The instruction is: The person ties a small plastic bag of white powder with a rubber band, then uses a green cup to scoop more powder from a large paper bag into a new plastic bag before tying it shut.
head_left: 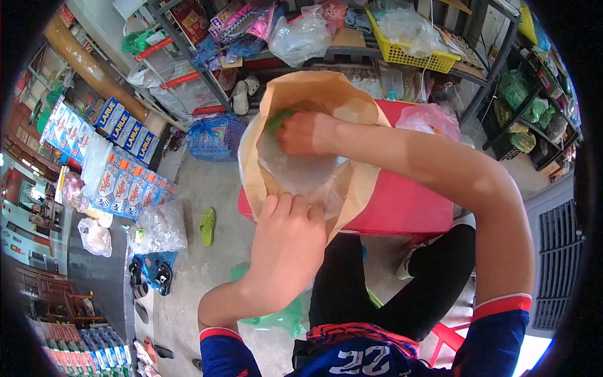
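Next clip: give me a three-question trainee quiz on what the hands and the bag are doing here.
1. True or false: the right hand is inside the brown paper bag.
2. What does the left hand grip?
A. the yellow basket
B. the bag's near rim
C. a green sandal
3. What colour is the stool under the bag?

Key: 1 true; 2 B; 3 red.

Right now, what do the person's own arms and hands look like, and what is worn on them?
Both hands are bare: no gloves, rings or watch show on the left hand or the right hand. The forearms are uncovered. Each arm has a short dark blue sleeve ending in a red band edged with white.
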`<action>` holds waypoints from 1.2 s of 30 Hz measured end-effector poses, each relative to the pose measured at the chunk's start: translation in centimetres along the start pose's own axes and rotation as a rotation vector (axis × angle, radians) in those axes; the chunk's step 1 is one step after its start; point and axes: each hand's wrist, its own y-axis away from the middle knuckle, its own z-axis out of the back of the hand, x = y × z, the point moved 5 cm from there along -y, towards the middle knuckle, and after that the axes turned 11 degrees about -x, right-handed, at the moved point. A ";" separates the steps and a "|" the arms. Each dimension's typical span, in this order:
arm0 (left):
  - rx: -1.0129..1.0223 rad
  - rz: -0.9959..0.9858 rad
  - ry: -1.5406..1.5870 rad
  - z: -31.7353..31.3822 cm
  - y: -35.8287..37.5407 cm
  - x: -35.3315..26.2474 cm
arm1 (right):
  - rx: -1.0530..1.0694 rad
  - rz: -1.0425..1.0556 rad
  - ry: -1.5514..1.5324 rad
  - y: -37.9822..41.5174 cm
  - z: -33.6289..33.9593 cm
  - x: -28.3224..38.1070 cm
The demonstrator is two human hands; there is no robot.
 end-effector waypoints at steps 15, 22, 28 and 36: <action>-0.038 0.004 0.070 1.0 0.5 0.4 | 0.194 -0.137 -0.303 3.2 0.0 0.8; 0.003 0.039 0.114 1.4 0.2 0.9 | 0.216 -0.236 -0.438 4.3 2.6 0.1; -0.018 0.062 0.180 2.3 -0.1 1.4 | 0.390 -0.300 -0.522 4.0 1.6 -0.4; -0.052 0.137 0.317 2.3 -0.9 3.1 | 0.319 -0.291 -0.634 4.1 1.6 -1.0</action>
